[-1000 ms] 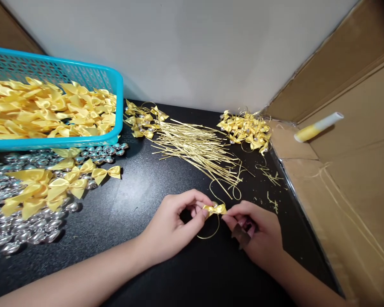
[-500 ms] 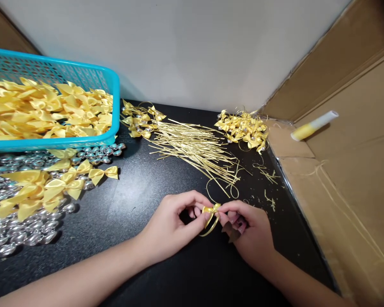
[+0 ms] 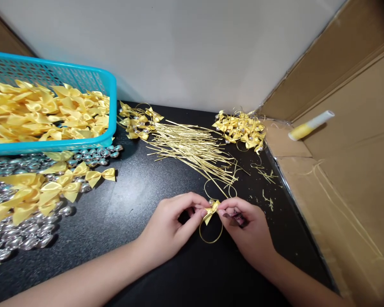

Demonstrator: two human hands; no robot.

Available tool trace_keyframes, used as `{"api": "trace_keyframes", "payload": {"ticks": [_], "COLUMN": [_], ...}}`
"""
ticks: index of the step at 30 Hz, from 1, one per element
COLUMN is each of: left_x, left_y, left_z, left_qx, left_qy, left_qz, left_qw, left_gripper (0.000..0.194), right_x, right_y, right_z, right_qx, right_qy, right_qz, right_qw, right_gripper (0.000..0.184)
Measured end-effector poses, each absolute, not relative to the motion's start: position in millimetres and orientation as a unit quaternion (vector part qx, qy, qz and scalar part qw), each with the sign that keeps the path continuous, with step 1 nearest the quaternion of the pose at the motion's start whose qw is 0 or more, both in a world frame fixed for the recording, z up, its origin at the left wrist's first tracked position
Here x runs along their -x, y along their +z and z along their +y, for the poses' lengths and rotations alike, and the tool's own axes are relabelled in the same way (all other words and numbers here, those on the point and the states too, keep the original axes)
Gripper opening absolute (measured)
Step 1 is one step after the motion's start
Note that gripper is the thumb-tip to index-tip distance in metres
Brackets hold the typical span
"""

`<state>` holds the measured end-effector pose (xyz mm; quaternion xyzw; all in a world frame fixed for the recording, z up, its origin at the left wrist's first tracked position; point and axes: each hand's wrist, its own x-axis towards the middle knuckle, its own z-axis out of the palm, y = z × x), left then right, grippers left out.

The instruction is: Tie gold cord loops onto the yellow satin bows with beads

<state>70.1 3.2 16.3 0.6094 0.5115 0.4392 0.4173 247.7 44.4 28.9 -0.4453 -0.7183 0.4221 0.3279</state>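
Note:
A small yellow ribbon bow (image 3: pixel 212 208) is pinched by the fingertips of both hands, just above the black table. My left hand (image 3: pixel 179 219) is closed on the bow's left side, and my right hand (image 3: pixel 254 226) pinches its right side. A silver bead (image 3: pixel 211 201) shows behind the bow, partly hidden. From it a thin gold cord (image 3: pixel 211 242) hangs in a round loop on the near side. Tucked inside my right palm is a small cutting tool (image 3: pixel 238 219) with dark blades and a pinkish handle, mostly covered by the fingers.
Beyond my hands lies a pile of gold cords (image 3: pixel 192 147). Finished-looking bows with beads form a left cluster (image 3: pixel 137 121) and a right cluster (image 3: pixel 243 130). A turquoise basket (image 3: pixel 113 106) holds yellow bows. Silver beads (image 3: pixel 32 230) spread below it. Cardboard (image 3: pixel 348 170) walls the right side.
The bow has turned between my fingertips, and one tail now points down toward me. The cord loop below has opened wider. My right hand has shifted slightly left.

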Motion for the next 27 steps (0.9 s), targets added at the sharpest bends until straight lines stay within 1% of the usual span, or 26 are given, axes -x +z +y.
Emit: {"api": "trace_keyframes", "payload": {"ticks": [4,11,15,21,27], "left_x": [-70.6,-71.5,-71.6,-70.8,-71.0], "left_y": [14.0,15.6,15.6,14.9,16.1], "left_z": [3.0,2.1,1.7,2.1,1.8], "left_qx": [-0.607,-0.619,-0.617,-0.602,-0.581], "left_qy": [0.448,0.455,0.452,0.448,0.462], "left_qz": [0.513,0.505,0.504,0.512,0.517], "left_qw": [0.41,0.393,0.401,0.418,0.426], "left_gripper": [0.008,0.009,0.008,0.006,0.005], "right_x": [-245.9,-247.6,-248.4,-249.2,-249.3], "right_y": [26.2,22.9,21.5,20.7,22.3], "right_z": [43.4,40.1,40.8,45.4,43.1], "right_qx": [0.456,0.429,0.435,0.455,0.419], "right_qy": [0.409,0.319,0.306,0.307,0.288], "right_qz": [-0.721,-0.779,-0.786,-0.783,-0.795], "right_qw": [0.323,0.327,0.313,0.294,0.329], "right_gripper": [0.006,0.008,0.011,0.007,0.005]}}
